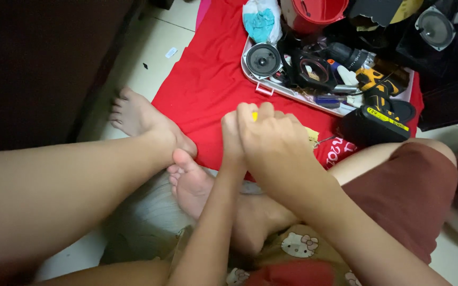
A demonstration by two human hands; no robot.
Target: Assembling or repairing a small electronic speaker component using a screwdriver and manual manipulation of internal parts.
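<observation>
Both hands' grip point(255, 130) closed round small yellow piece point(254, 115), over red cloth point(208, 79)

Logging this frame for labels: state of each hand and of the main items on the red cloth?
left hand: closed, pressed against the right hand.
right hand: closed around a small yellow thing, mostly hidden.
tool tray: open, full.
cordless drill: lying on its side.
red bucket: upright, contents unclear.

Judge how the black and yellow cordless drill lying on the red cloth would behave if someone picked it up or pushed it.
The cordless drill probably feels heavy for its size, given its bulky battery block. Its rigid casing should stay stiff. Lying on its side on the red cloth, it would likely drag rather than roll.
</observation>
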